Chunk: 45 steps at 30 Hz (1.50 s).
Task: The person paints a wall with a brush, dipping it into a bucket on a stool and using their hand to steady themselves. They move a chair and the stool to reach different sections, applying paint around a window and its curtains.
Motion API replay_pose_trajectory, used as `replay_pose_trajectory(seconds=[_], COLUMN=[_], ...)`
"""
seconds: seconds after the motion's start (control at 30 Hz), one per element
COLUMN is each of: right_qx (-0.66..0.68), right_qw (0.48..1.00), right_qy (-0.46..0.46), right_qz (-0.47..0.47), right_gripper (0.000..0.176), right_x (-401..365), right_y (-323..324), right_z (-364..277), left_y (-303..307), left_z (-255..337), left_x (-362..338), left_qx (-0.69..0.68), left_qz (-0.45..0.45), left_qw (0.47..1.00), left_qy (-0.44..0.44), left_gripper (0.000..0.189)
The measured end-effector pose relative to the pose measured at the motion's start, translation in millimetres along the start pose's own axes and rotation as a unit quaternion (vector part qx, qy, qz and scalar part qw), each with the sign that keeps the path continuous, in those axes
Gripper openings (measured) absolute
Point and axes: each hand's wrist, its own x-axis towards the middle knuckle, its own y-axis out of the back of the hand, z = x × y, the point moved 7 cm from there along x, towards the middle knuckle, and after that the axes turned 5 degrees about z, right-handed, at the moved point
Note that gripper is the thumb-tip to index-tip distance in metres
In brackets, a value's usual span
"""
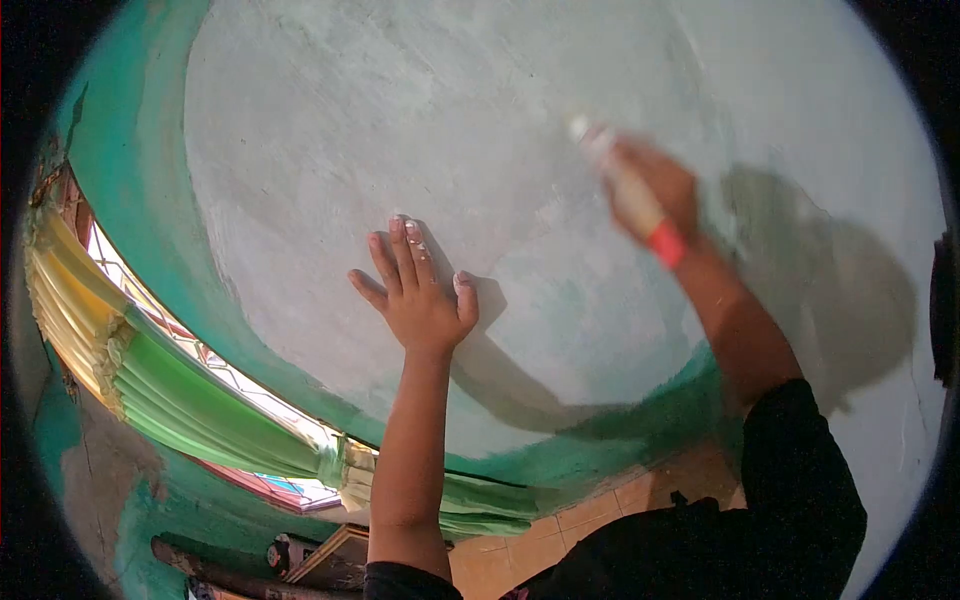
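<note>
My left hand [424, 305] lies against the wall [400, 110] with its fingers spread, and white paint marks several fingertips. Closed around a paintbrush [638, 200], my right hand [665, 185] is higher and further right, smeared by motion. The brush has a pale handle with a red end, and its whitish tip points up and left, close over the wall. A large pale grey-white patch covers the wall's middle, while green paint shows around its left and lower edges.
Green and yellow curtains [215, 395] hang at a window on the left. Below them are a wooden frame [335, 555] and a dark log-like piece [215, 570]. Tiled floor [585, 520] shows at the bottom. Shadows of my arms fall on the wall.
</note>
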Motion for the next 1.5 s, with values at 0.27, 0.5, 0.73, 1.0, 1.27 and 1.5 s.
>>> replay_pose_trajectory(seconds=[0.27, 0.5, 0.73, 1.0, 1.27, 1.5], right_qx=[0.232, 0.022, 0.134, 0.114, 0.08, 0.129], right_qw=[0.963, 0.96, 0.984, 0.985, 0.988, 0.986], right_qy=[0.057, -0.266, 0.026, -0.109, -0.123, -0.096], right_qz=[-0.122, 0.088, -0.116, 0.068, -0.055, -0.03], right_gripper=[0.037, 0.029, 0.033, 0.025, 0.031, 0.027], right_x=[-39, -13, -82, -27, -89, -92], right_y=[-19, 22, -6, 24, 7, 18], right_z=[-43, 90, -37, 70, 33, 34], left_y=[1, -2, -9, -21, -30, -28], left_z=[1, 11, 57, 72, 92, 100], left_x=[0, 3, 16, 22, 25, 23], left_qx=[0.002, -0.023, -0.056, -0.039, -0.037, -0.036], left_qz=[-0.006, -0.001, 0.018, -0.02, -0.025, 0.005], left_qw=[1.0, 1.0, 0.997, 0.999, 0.999, 0.999], left_qy=[-0.004, 0.002, -0.039, -0.031, -0.007, -0.034], left_gripper=[0.076, 0.079, 0.078, 0.08, 0.08, 0.079])
